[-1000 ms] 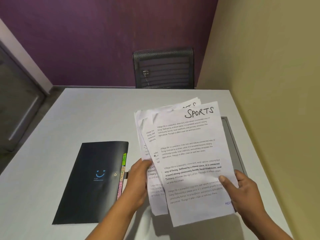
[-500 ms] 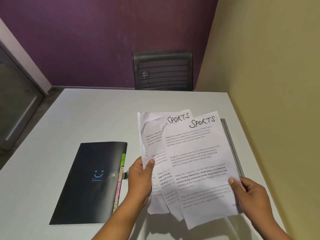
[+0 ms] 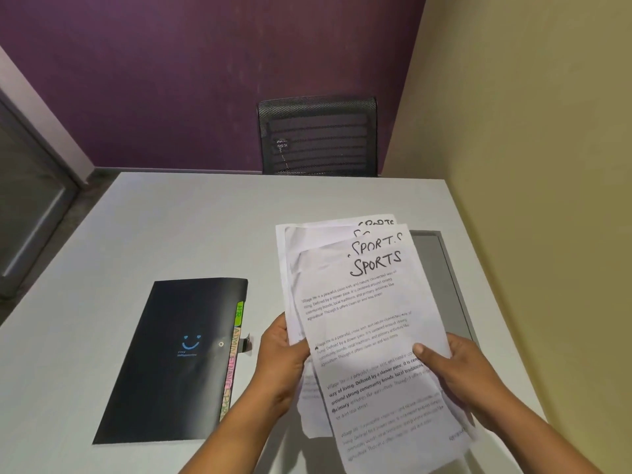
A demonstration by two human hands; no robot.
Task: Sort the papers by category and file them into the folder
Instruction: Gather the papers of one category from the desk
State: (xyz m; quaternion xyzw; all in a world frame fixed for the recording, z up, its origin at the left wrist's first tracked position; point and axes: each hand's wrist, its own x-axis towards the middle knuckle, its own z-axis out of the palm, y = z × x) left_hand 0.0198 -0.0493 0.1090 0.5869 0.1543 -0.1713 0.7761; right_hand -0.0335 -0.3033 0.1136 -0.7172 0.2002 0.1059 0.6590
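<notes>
Head view. A white table (image 3: pixel 171 227) fills the lower part of the frame and serves as the landmark. Above its right half, clear of the surface, both hands hold a fanned stack of papers (image 3: pixel 369 323). The left hand (image 3: pixel 284 364) closes on the stack's left edge, fingers behind the sheets and thumb side toward the camera. The right hand (image 3: pixel 458 374) closes on the right edge, its thumb (image 3: pixel 422 352) pressed flat on the front sheet and its fingers behind. The front sheet bears the handwritten heading "SPORTS" above blocks of printed text; the same heading shows, partly covered, on at least three sheets fanned out behind it. The stack tilts with its top leaning to the right.

On the table's left half, lying flat and closed, is a black folder (image 3: pixel 178 360) with a blue smile mark on its cover. Coloured index tabs (image 3: pixel 236 350) line its right edge; "HR" and "ADMIN" are legible, the lower labels are not. A grey inset panel (image 3: pixel 441 278) is set into the table near its right edge, partly hidden by the papers. Beyond the table's far edge stands a black mesh chair (image 3: pixel 318 135).
</notes>
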